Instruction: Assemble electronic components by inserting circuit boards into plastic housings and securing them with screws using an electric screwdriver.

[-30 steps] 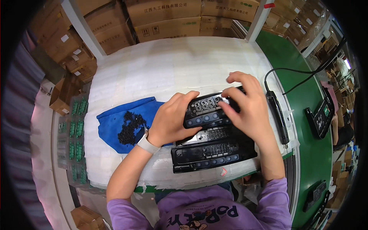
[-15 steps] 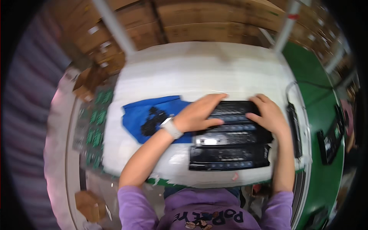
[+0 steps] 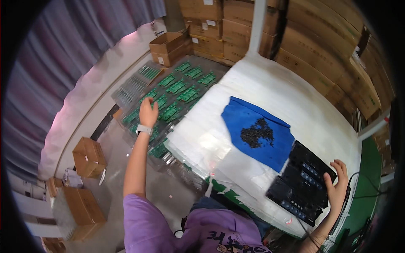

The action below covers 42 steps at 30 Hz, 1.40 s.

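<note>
Green boards (image 3: 176, 87) left of the table (image 3: 295, 105); left hand (image 3: 148, 113) over them, right hand (image 3: 337, 185) at black panels (image 3: 304, 154).
Boards sit in rows beside the table's left edge. Left-hand grip: cannot tell whether the fingers pinch a board. Boards look light, stiff, probably fragile; judged best taken by the edges, off the mounted parts. Right hand: fingers and thumb spread, at the panels' right end; contact unclear. Panels lie side by side on the white cover, likely stiff, smooth plastic, somewhat slippery; hold by the rims. Blue cloth (image 3: 270, 157) adjoins the panels, bearing small black pieces (image 3: 257, 134). Farther out: an open cardboard box (image 3: 168, 50).
</note>
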Each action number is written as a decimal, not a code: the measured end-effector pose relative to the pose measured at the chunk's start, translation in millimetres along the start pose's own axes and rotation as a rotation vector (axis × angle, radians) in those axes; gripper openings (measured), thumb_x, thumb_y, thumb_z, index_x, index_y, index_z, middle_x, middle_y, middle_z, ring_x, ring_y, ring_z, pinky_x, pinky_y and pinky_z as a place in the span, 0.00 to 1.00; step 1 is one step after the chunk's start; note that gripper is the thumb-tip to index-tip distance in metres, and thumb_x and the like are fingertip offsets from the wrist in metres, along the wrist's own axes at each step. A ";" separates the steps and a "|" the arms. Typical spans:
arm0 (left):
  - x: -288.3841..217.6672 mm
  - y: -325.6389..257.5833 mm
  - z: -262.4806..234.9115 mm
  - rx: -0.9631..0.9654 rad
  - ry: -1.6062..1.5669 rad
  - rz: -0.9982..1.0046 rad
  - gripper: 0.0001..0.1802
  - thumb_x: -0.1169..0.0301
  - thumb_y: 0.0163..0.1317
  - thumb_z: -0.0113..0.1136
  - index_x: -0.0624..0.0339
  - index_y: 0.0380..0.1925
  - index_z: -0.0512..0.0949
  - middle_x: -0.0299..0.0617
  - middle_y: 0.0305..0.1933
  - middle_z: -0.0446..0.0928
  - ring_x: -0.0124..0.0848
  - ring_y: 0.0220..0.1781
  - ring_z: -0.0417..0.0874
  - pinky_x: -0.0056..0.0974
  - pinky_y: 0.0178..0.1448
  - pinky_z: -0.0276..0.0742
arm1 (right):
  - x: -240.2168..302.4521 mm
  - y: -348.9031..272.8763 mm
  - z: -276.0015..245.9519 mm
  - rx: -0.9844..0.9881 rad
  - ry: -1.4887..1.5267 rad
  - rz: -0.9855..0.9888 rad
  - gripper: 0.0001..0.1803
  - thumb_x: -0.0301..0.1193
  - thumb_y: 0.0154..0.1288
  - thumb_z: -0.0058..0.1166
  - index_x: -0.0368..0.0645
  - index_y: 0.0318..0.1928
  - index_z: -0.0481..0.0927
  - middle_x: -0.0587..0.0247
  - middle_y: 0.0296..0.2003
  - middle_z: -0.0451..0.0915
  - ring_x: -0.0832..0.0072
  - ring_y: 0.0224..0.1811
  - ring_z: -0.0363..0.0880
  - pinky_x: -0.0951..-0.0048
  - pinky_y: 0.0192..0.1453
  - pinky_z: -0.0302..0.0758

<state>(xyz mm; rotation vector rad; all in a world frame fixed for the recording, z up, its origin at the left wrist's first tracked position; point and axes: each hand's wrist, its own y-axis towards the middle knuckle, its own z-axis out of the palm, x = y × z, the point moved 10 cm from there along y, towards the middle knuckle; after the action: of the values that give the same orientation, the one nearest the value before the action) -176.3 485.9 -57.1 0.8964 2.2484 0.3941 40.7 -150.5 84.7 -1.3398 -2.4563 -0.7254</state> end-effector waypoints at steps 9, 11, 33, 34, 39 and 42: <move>80.0 -133.4 92.0 0.497 0.131 -0.118 0.48 0.51 0.50 0.62 0.67 0.62 0.50 0.56 0.68 0.49 0.49 0.71 0.46 0.57 0.66 0.50 | 139.2 -14.7 61.3 0.142 0.035 -0.186 0.14 0.25 0.43 0.58 0.35 0.34 0.75 0.49 0.46 0.71 0.52 0.53 0.69 0.60 0.57 0.64; 75.9 -141.3 83.8 0.438 0.187 -0.026 0.44 0.53 0.50 0.62 0.66 0.60 0.55 0.56 0.66 0.52 0.50 0.69 0.50 0.53 0.66 0.53 | 158.1 -17.7 78.2 0.171 0.035 -0.224 0.14 0.24 0.42 0.58 0.34 0.34 0.75 0.49 0.45 0.71 0.51 0.53 0.69 0.58 0.57 0.65; 67.0 -6.5 119.0 0.397 0.297 0.162 0.33 0.60 0.41 0.68 0.68 0.44 0.67 0.50 0.40 0.72 0.44 0.45 0.75 0.47 0.46 0.73 | 263.9 -31.5 203.5 0.145 0.228 -0.583 0.13 0.21 0.35 0.58 0.39 0.29 0.78 0.55 0.33 0.74 0.56 0.39 0.76 0.65 0.38 0.73; 61.7 0.2 116.0 0.444 0.270 0.212 0.29 0.62 0.40 0.69 0.67 0.39 0.69 0.50 0.38 0.72 0.45 0.41 0.76 0.45 0.43 0.75 | 264.2 -31.8 205.3 0.146 0.217 -0.585 0.13 0.21 0.35 0.58 0.40 0.29 0.78 0.56 0.33 0.74 0.58 0.38 0.75 0.66 0.37 0.72; 104.9 43.2 87.6 0.176 0.343 0.083 0.25 0.60 0.40 0.67 0.64 0.36 0.72 0.49 0.37 0.74 0.44 0.44 0.76 0.44 0.42 0.76 | 266.7 -30.7 208.5 0.154 0.200 -0.562 0.13 0.21 0.33 0.56 0.41 0.28 0.77 0.58 0.31 0.73 0.60 0.35 0.74 0.67 0.35 0.69; 135.2 41.0 109.8 0.297 0.419 0.080 0.26 0.61 0.41 0.67 0.62 0.40 0.72 0.49 0.41 0.75 0.43 0.46 0.75 0.45 0.46 0.74 | 267.3 -28.5 210.5 0.173 0.195 -0.545 0.13 0.22 0.33 0.56 0.42 0.28 0.77 0.59 0.30 0.73 0.60 0.35 0.74 0.66 0.36 0.69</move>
<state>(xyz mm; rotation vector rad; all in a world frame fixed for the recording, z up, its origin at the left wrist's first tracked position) -153.0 612.5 -181.4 1.1440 2.7111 0.3093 -125.3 139.8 15.9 -0.5057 -2.6597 -0.6915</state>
